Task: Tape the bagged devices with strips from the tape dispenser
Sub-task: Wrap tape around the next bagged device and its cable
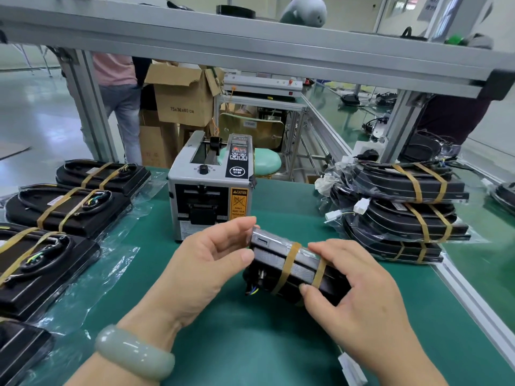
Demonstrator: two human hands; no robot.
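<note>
Near the middle of the green mat (250, 344), we hold a bagged device (289, 266) on edge, just in front of the tape dispenser (211, 185). Our left hand (211, 263) grasps its left end and our right hand (359, 299) grasps its right end, thumbs on the near face. Two tan tape strips (287, 267) wrap it. Taped devices (67, 207) lie in a row at the left, and a stack (404, 213) of them sits at the right.
</note>
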